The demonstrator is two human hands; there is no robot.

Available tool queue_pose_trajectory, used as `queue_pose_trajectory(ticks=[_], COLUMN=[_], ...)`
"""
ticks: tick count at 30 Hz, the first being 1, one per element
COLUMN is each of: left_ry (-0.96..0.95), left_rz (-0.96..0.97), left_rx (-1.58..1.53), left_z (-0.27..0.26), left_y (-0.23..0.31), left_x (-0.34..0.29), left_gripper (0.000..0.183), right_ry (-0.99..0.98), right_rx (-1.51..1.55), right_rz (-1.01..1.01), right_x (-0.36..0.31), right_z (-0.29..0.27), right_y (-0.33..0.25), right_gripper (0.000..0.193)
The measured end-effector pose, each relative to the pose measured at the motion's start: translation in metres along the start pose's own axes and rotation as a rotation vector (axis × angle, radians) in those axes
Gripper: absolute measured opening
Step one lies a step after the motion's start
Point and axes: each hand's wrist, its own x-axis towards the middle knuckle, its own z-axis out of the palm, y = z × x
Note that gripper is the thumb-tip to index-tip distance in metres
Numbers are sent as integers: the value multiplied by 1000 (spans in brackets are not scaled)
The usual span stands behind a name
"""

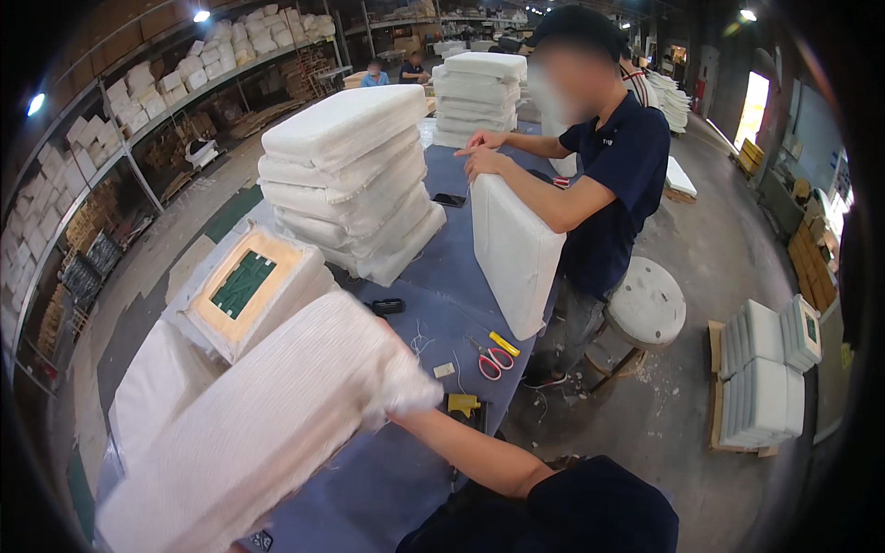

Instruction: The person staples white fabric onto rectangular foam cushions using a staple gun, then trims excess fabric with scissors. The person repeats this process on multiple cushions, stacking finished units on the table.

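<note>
A long white fabric-covered cushion (249,415) fills the lower left of the head view, tilted above the blue table (369,484). My right forearm (470,449) reaches to its right end, where bunched white cloth (406,387) covers most of my right hand; that end is blurred by motion. The right hand seems to hold the cushion there, its fingers mostly hidden. My left hand does not show; the cushion blocks that side. Behind it lies another white padded piece (318,276) with a wooden frame (205,300) around a green webbed opening.
White cushions (346,175) stand stacked at the table's far left. Red-handled scissors (495,362), a yellow-handled tool (505,343), a yellow-and-black tool (463,404) and a black object (387,306) lie on the table. Across it, a co-worker (608,175) handles an upright white cushion (516,249); a round stool (645,302) stands nearby.
</note>
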Motion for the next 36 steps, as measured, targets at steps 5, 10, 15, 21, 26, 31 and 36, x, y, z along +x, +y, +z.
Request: queue_pose_trajectory(ticks=[5, 10, 15, 21, 26, 31, 36], left_ry=[88, -63, -133, -207, -374, -519, -563], left_rz=[266, 250, 224, 182, 222, 420, 422], left_rx=[232, 495, 511, 450, 438, 338, 292], left_z=[-28, 20, 32, 29, 22, 52, 59], left_y=[47, 51, 33, 56, 92, 123, 118], left_x=[54, 48, 32, 30, 39, 44, 35], left_gripper=[107, 106, 103, 101, 105, 115, 107], right_ry=[298, -3, -293, -216, -131, 73, 81], right_rx=[-250, -723, -157, -97, -94, -34, -44], right_rz=[112, 597, 671, 535, 615, 597, 590], right_x=[-54, -132, -139, -110, -99, -114, -121], right_z=[-99, -75, -51, 9, 10, 24, 14], right_y=[201, 161, 116, 57, 52, 49, 48], right_gripper=[54, 48, 31, 34, 40, 37, 39])
